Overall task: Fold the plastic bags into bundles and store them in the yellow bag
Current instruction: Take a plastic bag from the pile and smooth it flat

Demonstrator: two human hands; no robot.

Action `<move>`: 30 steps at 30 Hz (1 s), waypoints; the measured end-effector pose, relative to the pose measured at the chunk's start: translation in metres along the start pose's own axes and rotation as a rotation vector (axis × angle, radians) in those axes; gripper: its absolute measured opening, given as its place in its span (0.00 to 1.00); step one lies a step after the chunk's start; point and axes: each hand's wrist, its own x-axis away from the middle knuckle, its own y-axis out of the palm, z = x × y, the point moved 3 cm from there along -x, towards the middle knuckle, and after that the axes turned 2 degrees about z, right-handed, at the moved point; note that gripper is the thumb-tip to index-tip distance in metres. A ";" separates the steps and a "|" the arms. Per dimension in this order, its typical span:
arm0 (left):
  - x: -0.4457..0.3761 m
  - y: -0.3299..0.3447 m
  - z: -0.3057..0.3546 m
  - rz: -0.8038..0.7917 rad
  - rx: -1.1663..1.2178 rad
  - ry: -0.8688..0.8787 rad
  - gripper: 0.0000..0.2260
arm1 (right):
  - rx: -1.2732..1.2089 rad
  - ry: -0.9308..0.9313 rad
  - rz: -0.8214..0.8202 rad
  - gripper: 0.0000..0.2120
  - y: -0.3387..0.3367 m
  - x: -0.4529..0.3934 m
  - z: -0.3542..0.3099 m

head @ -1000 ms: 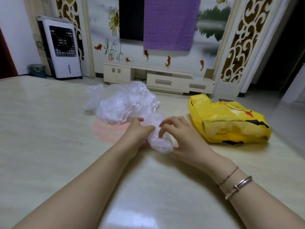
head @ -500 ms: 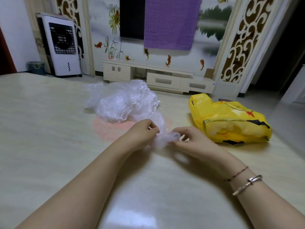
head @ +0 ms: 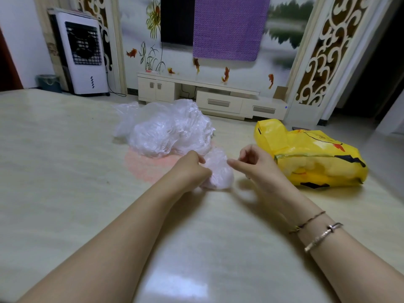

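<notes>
1. Plastic film of the thinnest kind makes up the small bundle point(head: 218, 171) on the desk point(head: 65, 171); it is judged to be almost weightless, soft and springy, so a fold is likely to open again unless it is pinned.
2. The bundle is gripped at its left side by the left hand point(head: 190, 169), whose fingers are curled into the film.
3. The right hand point(head: 255, 165) is held just to the right of the bundle with loosely curled fingers and nothing between them; whether its fingertip touches the film cannot be told.
4. A loose pile of clear bags point(head: 168, 132) lies just behind the bundle, and the 2 appear to touch at the bundle's far edge.
5. The yellow bag point(head: 312, 158) lies on its side near the right hand, with pale contents showing faintly through it; its handle end points away from the person, and its mouth is not clearly seen.
6. Hold is best taken across the middle of the bundle, where the layers are thickest, so that trapped air is squeezed out; a pinch at a single loose edge would probably let the rest unroll.
7. The film is judged slippery against the glossy desk, so the bundle should be lifted rather than slid toward the yellow bag.
8. Tearing is a small risk only if the film is pulled hard between both hands.
</notes>
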 end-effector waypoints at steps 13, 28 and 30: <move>0.010 -0.010 0.004 -0.022 0.121 -0.019 0.18 | 0.639 -0.324 -0.306 0.16 0.013 0.025 0.001; 0.018 -0.013 0.013 -0.082 0.077 0.106 0.05 | 0.175 0.022 -0.164 0.08 -0.005 0.014 -0.002; 0.018 -0.011 0.010 -0.106 0.102 0.035 0.05 | 0.089 0.095 -0.116 0.07 -0.006 0.011 0.001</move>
